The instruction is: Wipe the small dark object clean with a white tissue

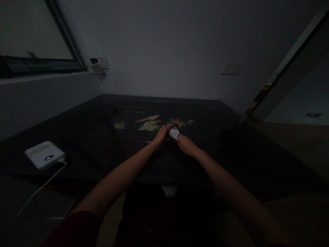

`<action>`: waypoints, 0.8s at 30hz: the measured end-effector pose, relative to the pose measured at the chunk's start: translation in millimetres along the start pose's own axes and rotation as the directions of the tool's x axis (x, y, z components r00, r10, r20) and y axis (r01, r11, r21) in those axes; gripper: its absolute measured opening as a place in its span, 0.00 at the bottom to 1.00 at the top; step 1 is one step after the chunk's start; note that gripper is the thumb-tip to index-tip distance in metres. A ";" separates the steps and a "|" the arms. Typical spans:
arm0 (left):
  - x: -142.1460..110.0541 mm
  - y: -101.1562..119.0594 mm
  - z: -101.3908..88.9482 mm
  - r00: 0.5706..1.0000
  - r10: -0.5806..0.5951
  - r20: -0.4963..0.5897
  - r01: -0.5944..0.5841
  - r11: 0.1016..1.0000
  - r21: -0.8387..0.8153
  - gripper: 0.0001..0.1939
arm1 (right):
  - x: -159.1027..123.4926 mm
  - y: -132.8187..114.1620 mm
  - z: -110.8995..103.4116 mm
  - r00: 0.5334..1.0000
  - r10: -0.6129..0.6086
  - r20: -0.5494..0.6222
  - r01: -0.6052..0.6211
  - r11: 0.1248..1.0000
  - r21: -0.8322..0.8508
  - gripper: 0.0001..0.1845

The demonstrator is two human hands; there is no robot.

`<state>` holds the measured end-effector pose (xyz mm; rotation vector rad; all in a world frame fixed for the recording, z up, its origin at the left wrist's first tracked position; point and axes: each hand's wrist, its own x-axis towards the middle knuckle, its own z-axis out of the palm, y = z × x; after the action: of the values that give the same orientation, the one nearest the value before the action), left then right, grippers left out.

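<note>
Both hands meet over the middle of the dark table (123,161). My left hand (162,134) is closed around a small dark-rimmed, rounded object (175,125), whose kind I cannot make out in the dim light. My right hand (187,144) pinches a white piece of tissue or cloth (174,133) and presses it against the near side of that object. The fingertips are partly hidden behind the object and the white piece. Just beyond the hands, a yellow and orange flower-and-bird picture (149,124) decorates the tabletop.
At the left edge of the table lies a white box-shaped device (45,154) with a white cable (42,187) hanging from it. Wall sockets (102,63) with a plug are at the back left, and another socket plate (230,69) is at the back right.
</note>
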<state>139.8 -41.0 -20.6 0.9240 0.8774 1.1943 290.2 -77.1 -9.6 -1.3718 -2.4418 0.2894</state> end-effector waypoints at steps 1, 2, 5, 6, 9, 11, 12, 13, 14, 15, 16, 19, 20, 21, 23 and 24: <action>0.5 -0.8 -0.6 1.000 0.000 0.001 0.000 1.000 0.016 0.17 | -0.7 0.3 -1.9 1.000 -0.014 0.007 0.015 0.999 -0.051 0.21; 0.9 -1.5 -1.2 1.000 0.002 0.002 -0.002 1.000 0.031 0.17 | -1.4 0.5 -3.8 0.999 -0.043 0.009 0.043 0.994 -0.099 0.23; 2.0 -2.9 -1.7 1.000 0.013 0.003 -0.013 1.000 0.028 0.16 | -3.4 0.3 -9.0 0.988 -0.155 0.004 0.152 0.959 -0.241 0.26; 2.3 -3.1 -1.5 1.000 0.013 0.002 -0.013 1.000 0.021 0.16 | -3.9 0.0 -10.2 0.984 -0.178 0.006 0.173 0.944 -0.283 0.27; 3.0 -3.3 -0.4 1.000 0.006 -0.010 -0.006 1.000 0.010 0.17 | -4.5 -0.6 -11.5 0.981 -0.193 0.004 0.181 0.917 -0.354 0.28; 2.2 -2.9 0.4 1.000 0.004 -0.007 -0.004 1.000 0.003 0.18 | -4.9 -1.2 -11.0 0.982 -0.187 -0.008 0.171 0.915 -0.366 0.28; 1.4 -2.6 0.8 1.000 0.003 -0.003 -0.003 1.000 0.001 0.18 | -5.2 -1.6 -10.6 0.983 -0.181 -0.012 0.165 0.917 -0.362 0.28; 0.4 -2.1 1.1 1.000 0.003 0.000 -0.003 1.000 0.001 0.17 | -5.5 -2.3 -10.2 0.984 -0.177 -0.014 0.161 0.922 -0.352 0.28; -0.8 -1.5 1.4 1.000 0.001 0.002 -0.001 1.000 0.005 0.17 | -5.9 -3.1 -9.8 0.985 -0.171 -0.014 0.157 0.929 -0.335 0.28; -1.8 -0.8 1.6 1.000 0.004 0.000 -0.004 1.000 0.011 0.16 | -6.3 -4.0 -9.2 0.986 -0.165 -0.014 0.152 0.938 -0.311 0.28; -2.7 -0.2 1.8 1.000 0.008 -0.003 -0.008 1.000 0.018 0.16 | -6.5 -5.0 -8.4 0.989 -0.150 -0.016 0.140 0.950 -0.278 0.28; -3.4 1.2 2.0 1.000 0.015 -0.014 -0.015 0.999 0.031 0.15 | -5.0 -7.2 -3.8 0.998 -0.058 -0.030 0.054 0.991 -0.123 0.24; -2.9 1.4 1.9 1.000 0.014 -0.020 -0.014 0.999 0.036 0.15 | -3.8 -7.3 -1.6 0.999 -0.023 -0.032 0.022 0.998 -0.057 0.22; -2.3 1.3 1.6 1.000 0.012 -0.028 -0.011 0.999 0.040 0.15 | -2.3 -7.0 0.9 0.999 0.002 -0.034 -0.001 1.000 0.016 0.20; -0.9 0.9 1.0 0.999 0.007 -0.043 -0.005 0.999 0.045 0.16 | 1.3 -5.3 5.9 0.998 0.020 -0.051 -0.011 0.984 0.178 0.17; -0.3 0.5 0.7 0.999 0.011 -0.046 -0.009 0.999 0.043 0.16 | 2.9 -4.0 8.0 0.997 0.024 -0.067 -0.005 0.964 0.265 0.16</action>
<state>140.3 -41.3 -19.8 0.9395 0.9396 1.2136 282.6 -76.8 -15.2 -1.2609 -2.2408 0.5413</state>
